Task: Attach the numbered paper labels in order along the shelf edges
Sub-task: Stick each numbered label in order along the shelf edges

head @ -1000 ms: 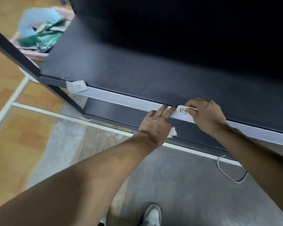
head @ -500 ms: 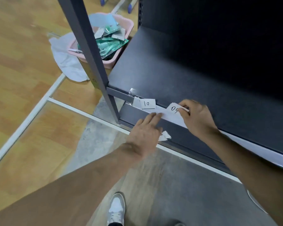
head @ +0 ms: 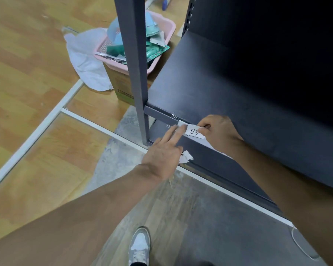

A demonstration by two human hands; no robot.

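**Grey steel shelf, 09 label half placed**

Matt dark-grey shelf (head: pixel 219 89) fills the right of the frame, a flat sheet-metal board carried by a square upright post (head: pixel 135 54) at top centre. Glossy wood-plank floor (head: pixel 27 73) spreads left, rough concrete (head: pixel 200 237) below. Behind the post a pink perforated plastic basket (head: pixel 168 25) of crinkled green packets sits on a cardboard box (head: pixel 121 87).

At centre frame both hands meet on the shelf edge (head: pixel 160 112), close to the post. The right hand (head: pixel 217 129) pinches the small rectangular 09 label (head: pixel 193 131) between thumb and fingers. The slip lies along the edge but its near corner looks lifted, so I judge it not yet stuck down. The left hand (head: pixel 163 152) is flat, fingers straight, pressing the edge just left of that label; a white scrap shows above the fingertips, its number hidden. Loose paper slips (head: pixel 186 157) poke out under the left palm, held I cannot tell how, and suggest more labels remain. The right forearm hides the rest of the edge, so the count already fixed is unknown. Clear tape (head: pixel 174 117) glints on the edge nearest the post.
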